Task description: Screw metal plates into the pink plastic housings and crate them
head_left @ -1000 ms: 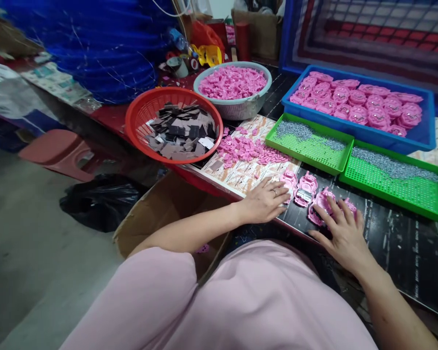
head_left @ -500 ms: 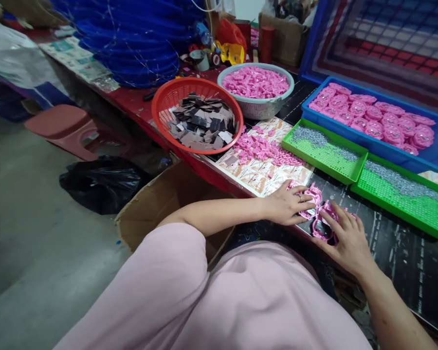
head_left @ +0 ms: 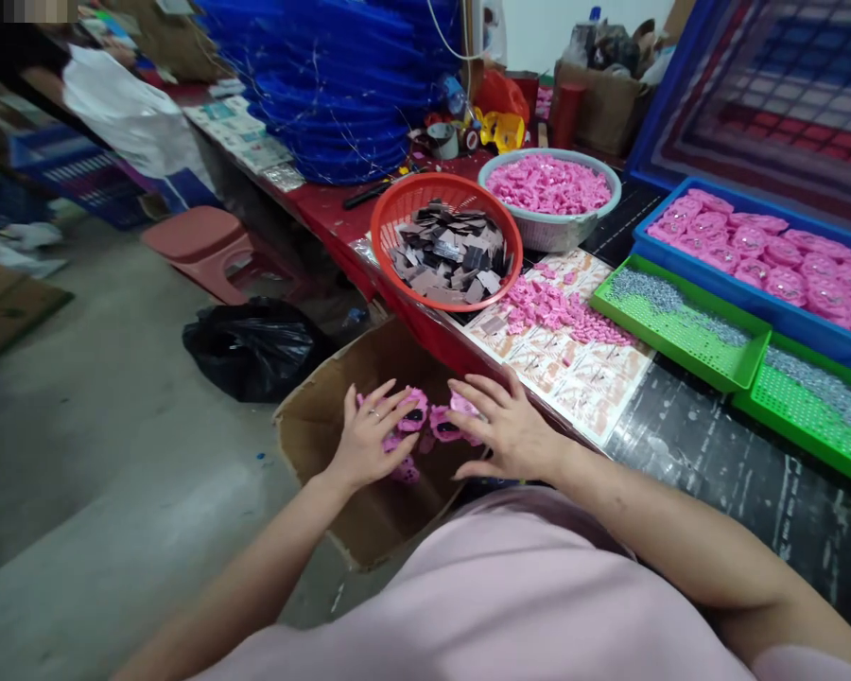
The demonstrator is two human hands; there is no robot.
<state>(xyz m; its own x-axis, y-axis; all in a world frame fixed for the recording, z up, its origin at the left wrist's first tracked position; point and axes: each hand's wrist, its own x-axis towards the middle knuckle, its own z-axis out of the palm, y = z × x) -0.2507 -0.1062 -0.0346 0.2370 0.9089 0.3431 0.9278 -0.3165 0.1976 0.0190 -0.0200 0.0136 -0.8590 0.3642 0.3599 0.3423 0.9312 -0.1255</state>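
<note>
The left hand and right hand, spread wide, grip unclear, should guide the pink shells low over the carton.

A rounded pink piece with a dark patch shows just beside the left fingers, partly hidden by them. A second pink piece, also dark in places, shows by the right fingers, partly covered. A narrow gap separates them; whether either is gripped is unclear.

Pink casings partly hidden behind fingers.
</note>
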